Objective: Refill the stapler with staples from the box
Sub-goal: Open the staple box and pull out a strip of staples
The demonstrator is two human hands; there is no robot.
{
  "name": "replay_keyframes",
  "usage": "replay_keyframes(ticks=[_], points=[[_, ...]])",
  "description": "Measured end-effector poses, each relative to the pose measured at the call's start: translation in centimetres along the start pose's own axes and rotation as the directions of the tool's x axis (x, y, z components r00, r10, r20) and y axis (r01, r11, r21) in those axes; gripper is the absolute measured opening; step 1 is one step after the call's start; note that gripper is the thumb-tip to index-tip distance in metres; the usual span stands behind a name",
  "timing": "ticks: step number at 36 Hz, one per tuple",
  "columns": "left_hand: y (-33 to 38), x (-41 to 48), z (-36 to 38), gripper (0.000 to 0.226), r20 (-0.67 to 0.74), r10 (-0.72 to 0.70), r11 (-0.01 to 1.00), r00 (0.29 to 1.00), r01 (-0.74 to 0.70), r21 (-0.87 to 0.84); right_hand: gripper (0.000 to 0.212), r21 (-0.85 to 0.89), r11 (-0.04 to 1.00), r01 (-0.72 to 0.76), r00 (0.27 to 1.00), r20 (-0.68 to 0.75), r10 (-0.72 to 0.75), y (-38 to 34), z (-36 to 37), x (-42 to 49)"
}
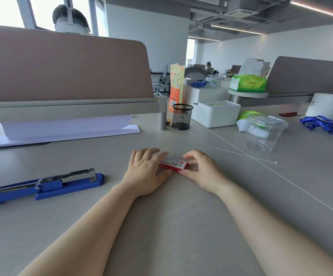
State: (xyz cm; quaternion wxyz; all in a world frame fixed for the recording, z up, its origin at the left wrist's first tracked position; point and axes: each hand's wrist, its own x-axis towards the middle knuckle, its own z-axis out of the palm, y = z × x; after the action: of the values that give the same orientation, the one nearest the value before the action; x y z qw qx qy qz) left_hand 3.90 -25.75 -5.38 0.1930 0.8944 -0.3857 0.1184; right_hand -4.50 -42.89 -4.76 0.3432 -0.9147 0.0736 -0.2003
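Stapler open on my left, staple box flat in the middle of the desk.

I see the blue stapler [42, 185] lying lengthwise toward the left edge of the grey desk [181, 226], its base flat and its chrome magazine rail swung up and exposed, the front end pointing toward the centre. Well apart from it, to the right, the small red staple box [173, 163] with a white label panel lies flat, long side across, closed as far as I can tell, roughly midway between the near and far edges.
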Motion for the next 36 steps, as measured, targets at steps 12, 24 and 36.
replay_keyframes(ticks=[12,24,36], points=[[0.2,0.0,-0.3,0.045,0.009,0.094,0.995,0.995,-0.094,-0.012,0.038,0.111,0.994,-0.016,0.993,0.121,0.003,0.3,-1.4,-0.2],[-0.8,-0.1,-0.7,0.067,0.044,0.108,0.992,0.993,-0.105,-0.068,0.042,0.201,0.978,-0.053,0.975,0.224,0.006,0.6,-3.0,-0.7],[-1.3,0.0,-0.8,0.051,-0.009,0.066,0.989,0.998,-0.066,-0.136,0.029,0.061,0.996,0.058,0.990,0.128,-0.065,0.6,-2.9,-0.6]])
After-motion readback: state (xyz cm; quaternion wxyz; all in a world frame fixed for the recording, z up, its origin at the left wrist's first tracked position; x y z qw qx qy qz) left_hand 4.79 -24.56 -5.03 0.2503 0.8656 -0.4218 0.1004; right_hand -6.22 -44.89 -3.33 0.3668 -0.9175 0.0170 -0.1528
